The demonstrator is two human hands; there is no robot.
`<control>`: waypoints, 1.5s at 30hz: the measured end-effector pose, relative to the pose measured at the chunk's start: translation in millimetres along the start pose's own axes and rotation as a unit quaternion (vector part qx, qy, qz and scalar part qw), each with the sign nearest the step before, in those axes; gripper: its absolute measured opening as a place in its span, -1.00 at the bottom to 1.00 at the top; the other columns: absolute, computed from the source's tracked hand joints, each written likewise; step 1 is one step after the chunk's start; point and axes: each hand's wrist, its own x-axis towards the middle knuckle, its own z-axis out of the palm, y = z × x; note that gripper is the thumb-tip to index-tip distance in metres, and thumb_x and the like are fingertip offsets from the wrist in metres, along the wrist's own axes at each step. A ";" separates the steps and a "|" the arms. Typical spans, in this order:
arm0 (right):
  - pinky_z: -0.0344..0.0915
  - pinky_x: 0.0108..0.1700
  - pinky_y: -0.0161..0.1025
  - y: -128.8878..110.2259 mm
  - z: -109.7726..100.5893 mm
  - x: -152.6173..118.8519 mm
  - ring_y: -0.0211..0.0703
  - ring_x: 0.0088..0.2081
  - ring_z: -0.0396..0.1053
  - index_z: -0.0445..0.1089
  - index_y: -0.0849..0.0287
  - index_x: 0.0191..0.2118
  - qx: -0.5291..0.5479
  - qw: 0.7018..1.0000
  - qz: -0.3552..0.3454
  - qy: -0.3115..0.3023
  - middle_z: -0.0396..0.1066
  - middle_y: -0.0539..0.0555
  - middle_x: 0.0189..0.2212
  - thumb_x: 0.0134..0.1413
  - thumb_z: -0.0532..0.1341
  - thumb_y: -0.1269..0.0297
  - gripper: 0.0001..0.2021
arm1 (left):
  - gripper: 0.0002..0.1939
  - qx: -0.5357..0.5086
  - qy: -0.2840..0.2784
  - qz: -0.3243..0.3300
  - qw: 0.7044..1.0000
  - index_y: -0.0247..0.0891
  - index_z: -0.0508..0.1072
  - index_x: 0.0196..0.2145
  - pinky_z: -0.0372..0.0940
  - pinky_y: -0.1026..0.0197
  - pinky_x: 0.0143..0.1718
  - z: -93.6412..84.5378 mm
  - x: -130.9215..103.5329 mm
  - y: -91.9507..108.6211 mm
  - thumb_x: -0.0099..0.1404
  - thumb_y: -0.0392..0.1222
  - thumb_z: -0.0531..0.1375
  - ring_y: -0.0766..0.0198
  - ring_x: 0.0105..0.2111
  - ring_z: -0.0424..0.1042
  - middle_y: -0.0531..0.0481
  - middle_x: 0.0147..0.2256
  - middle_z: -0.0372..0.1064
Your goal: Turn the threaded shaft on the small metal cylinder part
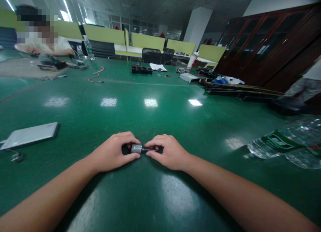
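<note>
Low over the green table, or resting on it, lies a small silver metal cylinder (136,148) with a thin dark ribbed shaft (144,149) pointing right. My left hand (114,151) curls round the cylinder, thumb in front and fingers behind. Thumb and fingertips of my right hand (173,151) pinch the shaft; its far end is partly hidden between them. Both hands are closed, nearly meeting at the middle of the view. Whether the shaft is a screw or carries a spring I cannot tell.
On the green table (140,115), a flat silver device (31,135) lies at left and large clear water bottles (276,143) lie at right. Further back are a black tray (141,69), a cord (95,75) and long dark strips (238,90). A person (45,41) sits at far left.
</note>
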 end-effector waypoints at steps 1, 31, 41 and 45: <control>0.21 -0.22 -0.26 0.2 0.1 0.2 -0.26 -0.37 0.38 0.55 0.15 -0.20 -0.002 1.000 -0.002 -0.002 0.51 0.00 -0.40 0.05 0.33 0.35 -0.84 | -0.77 -0.001 0.000 0.000 1.000 -0.21 0.49 -0.15 0.29 0.19 -0.22 0.1 -0.2 0.1 0.25 -0.10 0.26 0.21 -0.28 0.43 -0.02 -0.26 0.44; 0.24 -0.25 -0.29 -1.5 -5.6 0.2 -0.25 -0.39 0.38 0.57 0.20 -0.27 0.006 0.999 -0.032 -0.007 0.49 0.02 -0.45 0.00 0.33 0.42 -0.87 | -0.74 0.015 -0.022 -0.025 0.999 -0.23 0.47 -0.15 0.22 0.13 -0.17 1.5 0.1 6.4 0.28 -0.04 0.23 0.16 -0.26 0.40 -0.03 -0.26 0.44; 0.24 -0.25 -0.29 0.4 -4.3 0.5 -0.25 -0.39 0.38 0.56 0.20 -0.28 0.003 0.999 -0.040 -0.006 0.49 0.01 -0.45 -0.01 0.32 0.42 -0.88 | -0.76 0.014 -0.021 -0.017 1.000 -0.23 0.48 -0.16 0.23 0.15 -0.19 1.0 1.3 7.1 0.28 -0.05 0.23 0.17 -0.28 0.41 -0.02 -0.28 0.45; 0.24 -0.24 -0.29 -0.4 -5.4 -0.9 -0.26 -0.38 0.38 0.56 0.18 -0.28 0.002 0.999 -0.034 -0.006 0.49 0.00 -0.45 -0.01 0.32 0.42 -0.88 | -0.76 0.017 -0.018 -0.014 1.000 -0.23 0.48 -0.16 0.23 0.15 -0.18 1.1 1.2 6.4 0.28 -0.05 0.23 0.18 -0.28 0.42 -0.02 -0.28 0.45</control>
